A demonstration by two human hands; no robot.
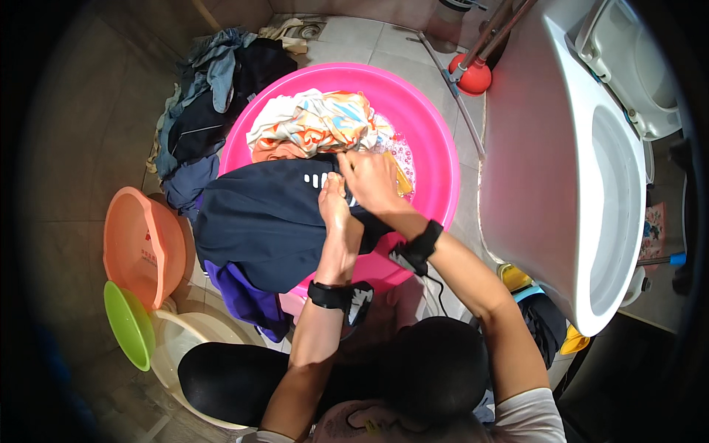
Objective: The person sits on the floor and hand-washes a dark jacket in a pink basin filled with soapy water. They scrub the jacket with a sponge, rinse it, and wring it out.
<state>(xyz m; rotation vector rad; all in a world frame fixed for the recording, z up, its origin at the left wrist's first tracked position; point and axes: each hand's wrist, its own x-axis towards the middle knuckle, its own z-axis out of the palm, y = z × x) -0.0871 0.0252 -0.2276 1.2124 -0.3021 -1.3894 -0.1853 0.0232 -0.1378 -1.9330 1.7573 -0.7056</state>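
A large pink plastic tub [435, 160] stands before me with a navy garment [260, 216] draped over its near left rim. White marks show on the cloth near my hands. My left hand [335, 205] is closed on this cloth, thumb up. Right beside it, my right hand [368, 177] is curled around a bunched part of the same garment. Wet cloth with a white, orange and blue pattern [316, 122] lies in the far part of the tub. Beyond my right hand, suds [404, 149] surround a yellow block [403, 174], partly hidden; I cannot tell its material.
Dark and denim clothes [216, 99] lie heaped on the floor at the far left. Orange [130, 243], green [128, 326] and cream basins [171, 354] sit at the left. A red plunger [471, 75], a floor squeegee [454, 91] and a white bathroom fixture [587, 221] stand at the right.
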